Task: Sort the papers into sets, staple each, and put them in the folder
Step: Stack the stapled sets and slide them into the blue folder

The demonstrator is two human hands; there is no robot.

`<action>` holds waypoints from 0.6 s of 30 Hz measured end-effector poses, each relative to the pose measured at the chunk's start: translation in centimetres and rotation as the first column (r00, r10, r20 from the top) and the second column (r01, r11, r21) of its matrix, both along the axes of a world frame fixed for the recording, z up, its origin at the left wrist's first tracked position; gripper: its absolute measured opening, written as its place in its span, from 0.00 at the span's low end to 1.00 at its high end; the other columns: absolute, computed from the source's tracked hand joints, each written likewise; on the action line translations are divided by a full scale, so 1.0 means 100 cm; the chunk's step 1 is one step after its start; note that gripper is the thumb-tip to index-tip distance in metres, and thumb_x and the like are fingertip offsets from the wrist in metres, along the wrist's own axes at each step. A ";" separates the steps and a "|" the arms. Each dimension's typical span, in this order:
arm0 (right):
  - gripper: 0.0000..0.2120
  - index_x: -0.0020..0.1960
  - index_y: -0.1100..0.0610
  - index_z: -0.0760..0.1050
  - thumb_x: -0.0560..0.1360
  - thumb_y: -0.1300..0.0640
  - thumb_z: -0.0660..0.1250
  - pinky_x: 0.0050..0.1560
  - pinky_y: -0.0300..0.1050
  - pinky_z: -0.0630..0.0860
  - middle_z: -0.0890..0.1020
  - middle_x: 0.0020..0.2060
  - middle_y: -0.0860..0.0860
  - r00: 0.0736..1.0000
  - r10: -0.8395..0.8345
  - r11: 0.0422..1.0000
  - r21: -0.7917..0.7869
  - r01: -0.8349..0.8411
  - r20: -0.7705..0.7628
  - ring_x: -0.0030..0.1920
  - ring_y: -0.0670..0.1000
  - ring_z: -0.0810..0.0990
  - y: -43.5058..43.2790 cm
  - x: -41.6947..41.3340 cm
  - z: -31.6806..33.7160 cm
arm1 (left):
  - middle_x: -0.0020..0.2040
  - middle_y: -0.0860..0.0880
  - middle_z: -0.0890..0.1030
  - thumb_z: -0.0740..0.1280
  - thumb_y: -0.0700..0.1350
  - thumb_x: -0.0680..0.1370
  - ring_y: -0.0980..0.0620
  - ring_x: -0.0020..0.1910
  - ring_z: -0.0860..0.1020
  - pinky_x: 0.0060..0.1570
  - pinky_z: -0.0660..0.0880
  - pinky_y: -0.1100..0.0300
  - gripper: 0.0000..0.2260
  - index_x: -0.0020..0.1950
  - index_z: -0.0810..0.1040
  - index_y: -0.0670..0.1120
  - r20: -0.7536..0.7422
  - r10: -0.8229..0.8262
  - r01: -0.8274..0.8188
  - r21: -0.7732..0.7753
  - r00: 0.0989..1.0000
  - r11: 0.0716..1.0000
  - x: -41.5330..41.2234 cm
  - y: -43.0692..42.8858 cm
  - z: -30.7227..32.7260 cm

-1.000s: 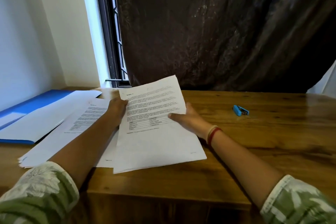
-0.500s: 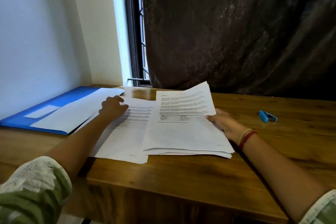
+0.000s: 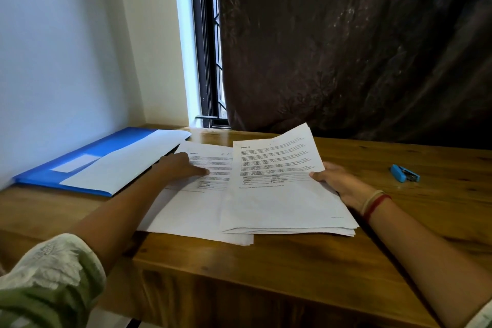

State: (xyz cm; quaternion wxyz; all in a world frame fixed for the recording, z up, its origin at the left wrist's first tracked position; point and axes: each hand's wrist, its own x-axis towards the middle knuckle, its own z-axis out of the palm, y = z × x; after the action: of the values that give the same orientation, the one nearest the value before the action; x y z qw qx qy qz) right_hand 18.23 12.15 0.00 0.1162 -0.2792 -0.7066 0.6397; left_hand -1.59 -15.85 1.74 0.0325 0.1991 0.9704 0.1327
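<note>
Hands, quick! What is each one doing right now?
Left hand: open, fingers resting flat on the left paper pile.
Right hand: holding the right paper stack by its edge, thumb on top.

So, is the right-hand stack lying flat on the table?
No, tilted: the right hand has its grip on the stack, lifting the far end; the near edge rests on the table.

Right stack (image 3: 279, 202), top sheet: heading reads "Section" plus a number, perhaps 10; smaller print and table illegible.
Left sheet (image 3: 191, 210): heading and print too blurred to read.
</note>
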 end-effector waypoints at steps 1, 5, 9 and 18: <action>0.14 0.63 0.55 0.71 0.80 0.65 0.61 0.61 0.59 0.75 0.78 0.61 0.56 1.000 -0.011 1.000 0.006 0.011 0.009 0.58 0.60 0.78 0.002 0.001 0.001 | 0.61 0.46 0.78 0.68 0.62 0.74 0.47 0.57 0.75 0.51 0.66 0.59 0.26 0.62 0.76 0.45 0.022 -0.012 0.012 0.004 1.000 1.000 0.006 0.005 0.003; 0.10 0.58 0.55 0.73 0.79 0.65 0.61 0.58 0.56 0.75 0.78 0.57 0.56 0.996 -0.069 0.995 0.069 0.066 0.053 0.54 0.59 0.78 0.013 0.009 0.006 | 0.67 0.46 0.74 0.67 0.57 0.76 0.46 0.65 0.71 0.56 0.66 0.59 0.25 0.68 0.72 0.45 0.017 -0.078 0.078 -0.004 0.997 0.997 0.026 0.033 0.008; 0.09 0.57 0.56 0.73 0.79 0.65 0.63 0.54 0.54 0.75 0.78 0.55 0.56 0.992 -0.099 0.992 0.090 0.092 0.081 0.53 0.58 0.78 0.020 0.013 0.008 | 0.70 0.45 0.70 0.68 0.66 0.70 0.43 0.69 0.68 0.65 0.67 0.50 0.34 0.70 0.68 0.48 0.010 -0.058 0.058 0.011 0.998 0.998 0.025 0.044 0.000; 0.08 0.53 0.56 0.73 0.77 0.66 0.64 0.33 0.41 0.78 0.80 0.45 0.51 0.998 0.008 0.995 0.095 -0.014 0.056 0.42 0.50 0.79 0.008 0.013 0.007 | 0.70 0.46 0.72 0.65 0.64 0.74 0.47 0.65 0.71 0.57 0.66 0.60 0.32 0.72 0.67 0.46 0.019 -0.044 0.044 0.009 0.999 0.999 0.019 0.025 -0.002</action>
State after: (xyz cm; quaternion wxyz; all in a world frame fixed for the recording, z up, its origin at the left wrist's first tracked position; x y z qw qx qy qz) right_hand 19.51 12.93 0.74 0.1063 -0.2869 -0.7409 0.5979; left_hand 0.28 -13.33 1.53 0.0436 0.2193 0.9648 0.1382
